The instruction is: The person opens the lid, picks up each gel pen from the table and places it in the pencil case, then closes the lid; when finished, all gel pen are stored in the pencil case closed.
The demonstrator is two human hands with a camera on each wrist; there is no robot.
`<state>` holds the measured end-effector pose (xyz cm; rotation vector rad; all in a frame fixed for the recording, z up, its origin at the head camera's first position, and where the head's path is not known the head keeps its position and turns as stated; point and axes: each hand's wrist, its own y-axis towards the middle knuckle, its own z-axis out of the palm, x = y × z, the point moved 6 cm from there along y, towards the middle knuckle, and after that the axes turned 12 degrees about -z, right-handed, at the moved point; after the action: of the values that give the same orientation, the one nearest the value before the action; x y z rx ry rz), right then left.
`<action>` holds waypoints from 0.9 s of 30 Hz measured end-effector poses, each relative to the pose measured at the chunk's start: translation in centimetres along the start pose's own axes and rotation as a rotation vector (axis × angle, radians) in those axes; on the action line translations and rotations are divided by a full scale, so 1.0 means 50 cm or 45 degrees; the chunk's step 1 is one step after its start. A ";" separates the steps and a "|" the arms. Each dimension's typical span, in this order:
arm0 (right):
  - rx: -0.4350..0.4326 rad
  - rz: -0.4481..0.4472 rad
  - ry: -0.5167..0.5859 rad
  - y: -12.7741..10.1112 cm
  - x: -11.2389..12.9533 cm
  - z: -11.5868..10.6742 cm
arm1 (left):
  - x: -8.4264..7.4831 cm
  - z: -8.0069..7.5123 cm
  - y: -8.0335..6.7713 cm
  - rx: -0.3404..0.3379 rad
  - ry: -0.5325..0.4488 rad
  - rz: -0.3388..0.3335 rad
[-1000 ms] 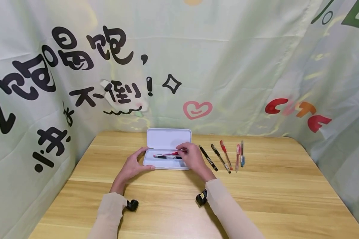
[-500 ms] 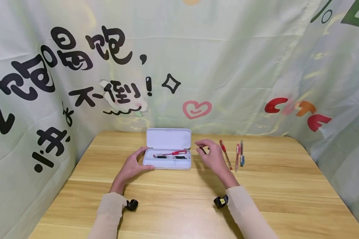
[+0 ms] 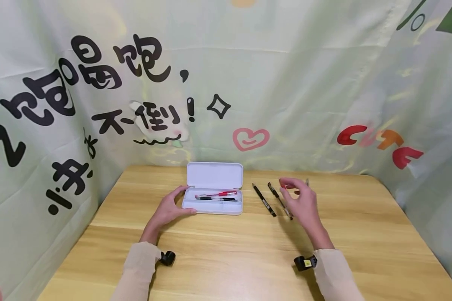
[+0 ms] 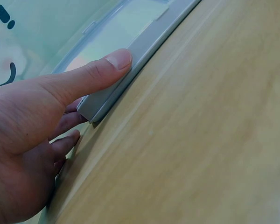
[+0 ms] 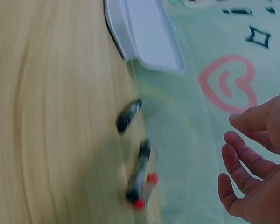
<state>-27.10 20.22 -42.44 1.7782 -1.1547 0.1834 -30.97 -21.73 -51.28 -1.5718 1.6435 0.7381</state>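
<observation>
While the left hand (image 3: 168, 210) grips the open pencil case (image 3: 214, 194), the right hand (image 3: 301, 201), fingers loose and empty, hovers over the red pen (image 3: 285, 184), which wants pinching next.

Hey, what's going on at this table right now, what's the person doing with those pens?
A person sits at a wooden table. Their left hand holds the near left corner of an open white pencil case, thumb on its rim. Inside the case lie a red pen and a black pen. The right hand hovers, fingers loosely spread and holding nothing, over the pens laid out to the right of the case. Two black pens lie in plain view beside it; the hand partly hides the others.
</observation>
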 end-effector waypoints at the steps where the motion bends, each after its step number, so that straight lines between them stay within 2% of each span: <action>1: -0.014 0.013 -0.014 -0.004 -0.008 -0.010 | -0.002 0.002 0.001 0.002 -0.004 0.011; 6: -0.052 0.111 -0.077 -0.013 -0.048 -0.051 | -0.001 0.003 0.003 0.002 -0.003 0.016; 11: -0.044 0.241 -0.091 -0.025 -0.085 -0.070 | 0.000 -0.001 0.002 0.007 -0.005 0.004; 15: 0.037 0.342 -0.104 -0.039 -0.110 -0.074 | 0.001 -0.001 0.002 0.017 0.003 -0.015; 21: 0.252 0.480 -0.152 -0.062 -0.146 -0.068 | 0.002 0.000 0.002 0.020 0.003 -0.037; 24: 0.325 0.491 -0.188 -0.071 -0.157 -0.066 | 0.002 0.002 0.001 0.019 0.003 -0.038; 27: 0.323 0.477 -0.230 -0.078 -0.167 -0.071 | 0.003 0.003 0.001 0.017 0.011 -0.038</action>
<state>-27.36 28.46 -47.88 1.8079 -1.6527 0.4128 -31.00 -21.70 -51.51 -1.5887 1.6241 0.7044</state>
